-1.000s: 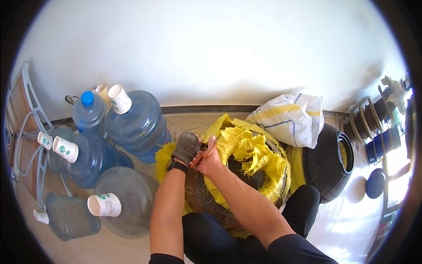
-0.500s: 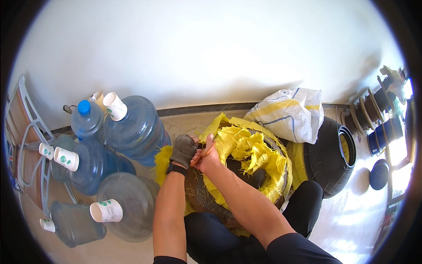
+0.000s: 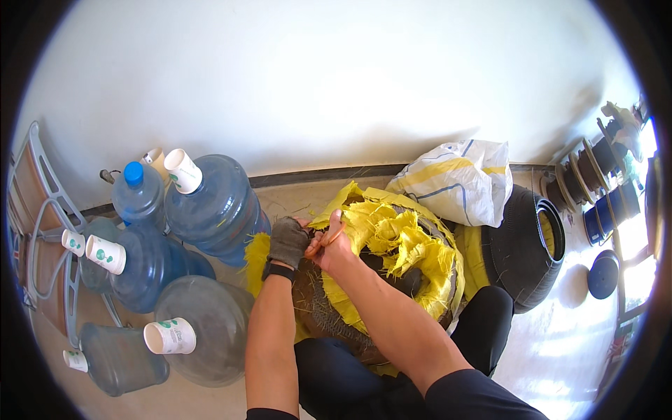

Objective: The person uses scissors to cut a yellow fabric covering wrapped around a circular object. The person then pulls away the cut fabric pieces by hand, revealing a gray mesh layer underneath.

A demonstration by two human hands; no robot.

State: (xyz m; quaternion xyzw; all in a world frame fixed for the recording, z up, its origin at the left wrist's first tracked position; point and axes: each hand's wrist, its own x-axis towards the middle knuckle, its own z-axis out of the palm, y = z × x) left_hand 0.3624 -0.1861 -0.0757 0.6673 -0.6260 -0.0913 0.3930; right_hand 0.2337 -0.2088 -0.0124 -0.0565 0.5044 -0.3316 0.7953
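My left hand [image 3: 290,241], in a grey fingerless glove with a black band at the wrist, is closed on the edge of shredded yellow woven material [image 3: 381,231]. Its fingertips are partly hidden. My right hand [image 3: 334,245] is closed on orange-handled scissors [image 3: 320,241], just right of my left hand; the blades are hard to make out. The yellow material lies in a frayed ring over a worn brown tire [image 3: 311,315] between my dark-clad legs. A white woven sack [image 3: 448,182] with yellow and blue stripes sits behind it to the right.
Several large plastic water jugs [image 3: 206,203] stand or lie at left, paper cups on their necks, beside grey folding chairs [image 3: 49,231]. At right are a black tire [image 3: 511,273], several cable spools [image 3: 591,175] and a bright window [image 3: 633,280]. A white wall [image 3: 336,84] runs behind.
Both hands stay together at the left edge of the yellow material, with only small shifts of my right hand and the scissors. The surrounding view has shifted slightly.
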